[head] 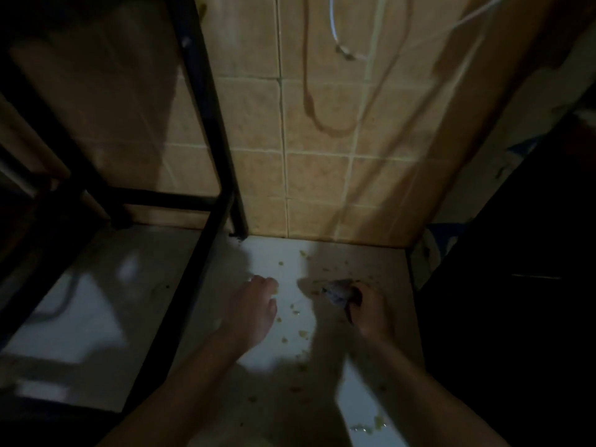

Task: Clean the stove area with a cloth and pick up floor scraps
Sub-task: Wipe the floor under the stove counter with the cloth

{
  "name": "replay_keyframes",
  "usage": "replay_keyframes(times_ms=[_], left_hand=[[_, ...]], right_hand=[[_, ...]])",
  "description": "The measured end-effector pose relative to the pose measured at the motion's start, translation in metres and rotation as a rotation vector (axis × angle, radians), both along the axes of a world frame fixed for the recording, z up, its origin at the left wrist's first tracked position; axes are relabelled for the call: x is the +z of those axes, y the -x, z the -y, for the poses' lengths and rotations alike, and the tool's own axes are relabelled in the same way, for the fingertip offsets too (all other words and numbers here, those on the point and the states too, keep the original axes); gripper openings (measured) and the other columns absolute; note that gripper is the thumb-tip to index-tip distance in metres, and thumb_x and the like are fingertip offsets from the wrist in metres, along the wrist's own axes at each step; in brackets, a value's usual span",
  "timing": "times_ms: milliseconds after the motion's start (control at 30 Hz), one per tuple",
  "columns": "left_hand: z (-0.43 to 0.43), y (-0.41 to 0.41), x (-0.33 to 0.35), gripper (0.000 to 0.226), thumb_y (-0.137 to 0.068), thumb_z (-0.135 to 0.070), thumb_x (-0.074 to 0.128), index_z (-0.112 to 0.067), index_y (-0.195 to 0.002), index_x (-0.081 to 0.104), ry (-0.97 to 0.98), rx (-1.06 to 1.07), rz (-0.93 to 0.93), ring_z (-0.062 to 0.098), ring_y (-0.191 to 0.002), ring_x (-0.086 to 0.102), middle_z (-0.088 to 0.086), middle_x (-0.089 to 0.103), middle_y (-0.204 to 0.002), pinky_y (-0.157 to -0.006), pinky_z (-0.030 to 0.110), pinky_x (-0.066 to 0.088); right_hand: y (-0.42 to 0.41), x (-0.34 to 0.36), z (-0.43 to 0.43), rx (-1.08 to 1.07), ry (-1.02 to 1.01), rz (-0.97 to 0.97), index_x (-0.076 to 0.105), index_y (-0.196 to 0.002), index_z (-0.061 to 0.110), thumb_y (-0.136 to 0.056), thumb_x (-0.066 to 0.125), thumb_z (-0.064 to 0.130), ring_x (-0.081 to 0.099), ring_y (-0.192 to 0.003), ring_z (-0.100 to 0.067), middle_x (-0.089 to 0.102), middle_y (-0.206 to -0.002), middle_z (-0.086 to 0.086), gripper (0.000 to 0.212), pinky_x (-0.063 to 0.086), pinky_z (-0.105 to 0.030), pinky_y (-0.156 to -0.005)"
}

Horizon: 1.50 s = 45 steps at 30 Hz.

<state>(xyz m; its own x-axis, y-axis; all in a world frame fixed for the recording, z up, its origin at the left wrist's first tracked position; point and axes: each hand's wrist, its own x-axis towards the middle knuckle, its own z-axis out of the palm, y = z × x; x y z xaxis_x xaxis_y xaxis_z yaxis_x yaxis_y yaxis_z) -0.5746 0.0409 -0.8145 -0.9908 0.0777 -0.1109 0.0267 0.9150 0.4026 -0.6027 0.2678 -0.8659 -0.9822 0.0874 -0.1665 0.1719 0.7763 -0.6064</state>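
Observation:
Both my hands reach down to a pale, glossy floor (277,253) strewn with several small yellowish food scraps (295,309). My left hand (254,304) hovers low over the floor with its fingers curled downward near a scrap; whether it pinches one is too dim to tell. My right hand (367,309) grips a crumpled dark cloth (338,290) that is pressed on the floor among the scraps. A bigger wet clump of scraps (371,425) lies near the bottom right. The scene is dim and blurred.
A black metal stand frame (209,130) rises on the left, with its foot (237,235) at the wall's base. Behind stands a beige tiled wall (322,175) with a brown hose (309,91) and a white cable (335,30) hanging. A dark cabinet (516,269) closes the right side.

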Motion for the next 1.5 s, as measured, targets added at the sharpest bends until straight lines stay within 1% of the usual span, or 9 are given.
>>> replay_keyframes(times_ms=[100, 233, 433, 700, 933, 1033, 1133, 1300, 1500], left_hand=[[0.005, 0.017, -0.038, 0.033, -0.094, -0.022, 0.049, -0.019, -0.127, 0.050, 0.022, 0.001, 0.014, 0.022, -0.111, 0.052, 0.006, 0.051, -0.127, -0.092, 0.032, 0.041], [0.004, 0.023, -0.061, 0.031, -0.093, -0.023, 0.050, -0.020, -0.125, 0.052, 0.037, 0.019, 0.038, 0.025, -0.109, 0.053, 0.006, 0.053, -0.124, -0.092, 0.035, 0.043], [0.010, 0.031, -0.086, 0.031, -0.091, -0.023, 0.054, -0.019, -0.122, 0.055, 0.079, -0.018, -0.055, 0.025, -0.102, 0.056, 0.006, 0.057, -0.117, -0.088, 0.038, 0.046], [0.023, 0.036, -0.117, 0.037, -0.094, -0.020, 0.045, -0.017, -0.131, 0.048, 0.167, -0.041, 0.007, 0.022, -0.120, 0.046, 0.004, 0.047, -0.134, -0.103, 0.037, 0.037], [0.033, 0.036, -0.137, 0.040, -0.095, -0.025, 0.041, -0.021, -0.135, 0.045, 0.199, -0.031, 0.007, 0.018, -0.128, 0.041, 0.000, 0.042, -0.142, -0.107, 0.032, 0.031], [0.034, 0.024, -0.142, 0.037, -0.095, -0.022, 0.045, -0.020, -0.132, 0.049, 0.147, 0.018, 0.064, 0.021, -0.126, 0.043, 0.002, 0.046, -0.140, -0.104, 0.035, 0.034], [0.039, 0.023, -0.146, 0.037, -0.096, -0.022, 0.042, -0.023, -0.133, 0.046, 0.213, 0.039, 0.125, 0.020, -0.128, 0.041, -0.002, 0.039, -0.145, -0.105, 0.035, 0.033], [0.039, 0.025, -0.145, 0.039, -0.097, -0.023, 0.042, -0.022, -0.136, 0.042, 0.207, 0.027, 0.156, 0.018, -0.130, 0.037, -0.002, 0.035, -0.147, -0.108, 0.035, 0.032], [0.025, 0.013, -0.143, 0.036, -0.096, -0.026, 0.042, -0.025, -0.132, 0.046, 0.152, 0.000, 0.118, 0.020, -0.127, 0.039, -0.001, 0.041, -0.142, -0.103, 0.030, 0.030]], right_hand=[[0.024, -0.034, 0.000, -0.027, -0.019, -0.062, 0.064, -0.112, 0.018, -0.080, 0.057, 0.010, 0.058, -0.106, -0.026, 0.063, -0.115, -0.007, 0.033, 0.050, -0.037, -0.084], [0.042, -0.049, -0.001, -0.037, -0.077, -0.066, 0.064, -0.108, 0.019, -0.082, 0.057, 0.011, 0.054, -0.109, -0.028, 0.060, -0.114, -0.006, 0.028, 0.050, -0.041, -0.084], [0.068, -0.074, 0.010, 0.011, -0.130, -0.107, 0.063, -0.107, 0.019, -0.083, 0.057, 0.011, 0.054, -0.104, -0.030, 0.059, -0.111, -0.008, 0.025, 0.046, -0.036, -0.080], [0.121, -0.105, 0.035, -0.017, -0.155, -0.114, 0.056, -0.122, 0.017, -0.089, 0.052, 0.010, 0.047, -0.117, -0.029, 0.053, -0.126, -0.008, 0.034, 0.046, -0.043, -0.092], [0.156, -0.132, 0.081, -0.053, -0.090, -0.113, 0.059, -0.117, 0.013, -0.093, 0.047, 0.016, 0.047, -0.114, -0.036, 0.052, -0.126, -0.014, 0.026, 0.043, -0.044, -0.090], [0.160, -0.144, 0.104, 0.000, -0.143, -0.056, 0.056, -0.122, 0.014, -0.096, 0.045, 0.020, 0.043, -0.118, -0.036, 0.048, -0.132, -0.012, 0.030, 0.042, -0.043, -0.092], [0.159, -0.150, 0.117, 0.152, -0.216, -0.021, 0.050, -0.128, 0.020, -0.094, 0.044, 0.024, 0.037, -0.119, -0.036, 0.042, -0.136, -0.010, 0.035, 0.043, -0.043, -0.089], [0.148, -0.157, 0.124, 0.428, -0.336, -0.130, 0.050, -0.127, 0.023, -0.094, 0.042, 0.033, 0.038, -0.118, -0.035, 0.045, -0.134, -0.008, 0.035, 0.047, -0.045, -0.083], [0.147, -0.157, 0.107, 0.389, -0.482, -0.165, 0.059, -0.116, 0.023, -0.093, 0.044, 0.033, 0.045, -0.116, -0.034, 0.055, -0.123, -0.006, 0.029, 0.027, -0.054, -0.104]])
